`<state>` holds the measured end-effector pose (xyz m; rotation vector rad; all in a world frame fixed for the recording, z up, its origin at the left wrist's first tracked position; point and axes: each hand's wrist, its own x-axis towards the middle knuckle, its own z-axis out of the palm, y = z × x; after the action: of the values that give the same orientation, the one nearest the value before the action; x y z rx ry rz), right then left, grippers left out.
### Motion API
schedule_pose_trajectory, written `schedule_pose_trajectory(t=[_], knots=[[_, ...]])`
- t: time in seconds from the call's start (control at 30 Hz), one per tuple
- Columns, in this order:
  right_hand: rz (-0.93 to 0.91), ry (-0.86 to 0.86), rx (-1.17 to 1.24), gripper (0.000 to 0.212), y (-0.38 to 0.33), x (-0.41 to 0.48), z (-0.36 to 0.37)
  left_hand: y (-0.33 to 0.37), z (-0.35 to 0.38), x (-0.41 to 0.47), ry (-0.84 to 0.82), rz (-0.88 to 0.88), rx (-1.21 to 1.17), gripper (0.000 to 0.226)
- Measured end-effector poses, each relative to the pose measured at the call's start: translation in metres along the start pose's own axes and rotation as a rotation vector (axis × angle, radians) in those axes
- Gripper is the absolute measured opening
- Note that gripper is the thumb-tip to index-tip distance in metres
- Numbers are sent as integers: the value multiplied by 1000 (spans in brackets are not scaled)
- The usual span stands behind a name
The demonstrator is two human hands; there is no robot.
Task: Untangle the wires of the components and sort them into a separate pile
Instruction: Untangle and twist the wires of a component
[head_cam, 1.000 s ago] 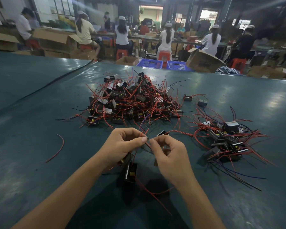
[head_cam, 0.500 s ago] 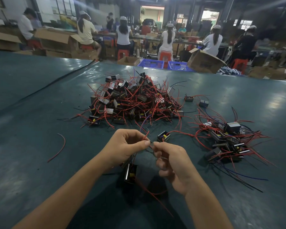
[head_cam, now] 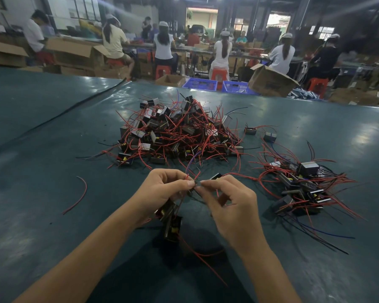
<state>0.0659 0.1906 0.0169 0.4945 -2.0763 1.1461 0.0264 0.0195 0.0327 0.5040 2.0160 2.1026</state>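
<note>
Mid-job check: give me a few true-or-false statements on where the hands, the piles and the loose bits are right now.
1. The left hand and the right hand both pinch the wires where their fingertips meet. True.
2. The smaller pile lies left of the big tangled pile. False: it lies to the right of it.
3. A dark component is just below the left hand. True.
4. The lone red wire lies on the right side of the table. False: it lies on the left, apart from both piles.
</note>
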Motion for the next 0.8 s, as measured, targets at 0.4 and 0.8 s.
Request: schedule_pose_trajectory(t=[0.4, 0.8], knots=[[1252, 27, 976, 17, -21, 7, 2, 1, 8, -4, -44, 111, 139, 11], [25, 38, -109, 8, -2, -5, 2, -1, 1, 1, 28, -13, -2, 8]])
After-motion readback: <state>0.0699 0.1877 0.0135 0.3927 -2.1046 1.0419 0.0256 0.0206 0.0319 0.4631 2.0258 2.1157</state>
